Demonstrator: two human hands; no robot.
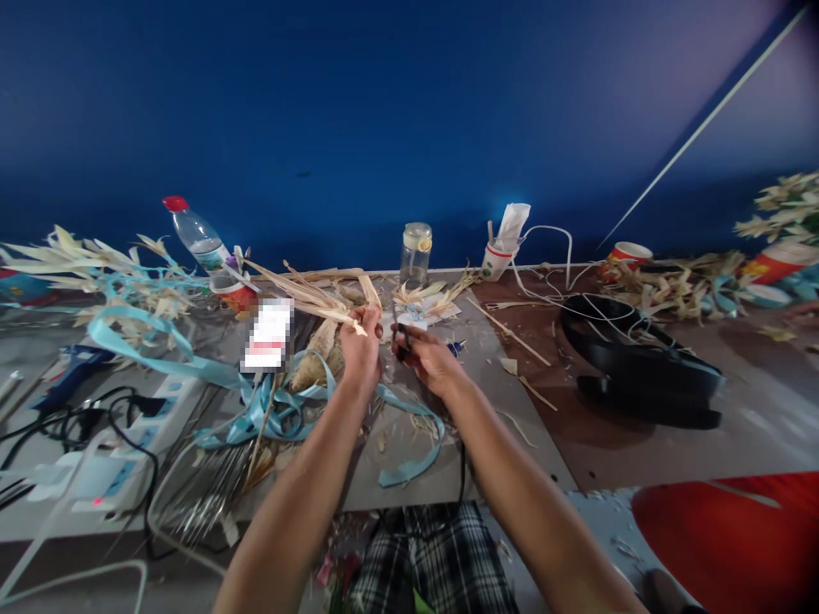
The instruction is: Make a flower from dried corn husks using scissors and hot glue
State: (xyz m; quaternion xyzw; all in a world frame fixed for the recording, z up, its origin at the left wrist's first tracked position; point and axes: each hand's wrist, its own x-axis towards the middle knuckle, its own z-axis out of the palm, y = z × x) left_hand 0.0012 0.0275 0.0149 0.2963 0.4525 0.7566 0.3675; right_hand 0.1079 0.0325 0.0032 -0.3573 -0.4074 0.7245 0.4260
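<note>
My left hand [362, 343] is closed round a bunch of pale dried corn husk strips [307, 294], whose long ends stretch up and to the left. In my right hand [432, 356] is a pair of scissors [402, 338] with dark handles, blades pointing up and away, just right of the husk. I cannot tell whether the blades touch it. Light blue ribbon [281, 405] lies looped left of my left forearm, and a loose length of it runs between my forearms. Beside my left hand is a husk-covered cob-like piece [313, 362].
A phone [267, 334], power strip [144, 443] with cables, glue gun [73, 375] and thin wires [214, 486] are at left. A tilted plastic bottle [195, 234], clear jar [415, 256] and paper cup [497, 260] stand along the wall. A black headband-like object [640, 362] lies right.
</note>
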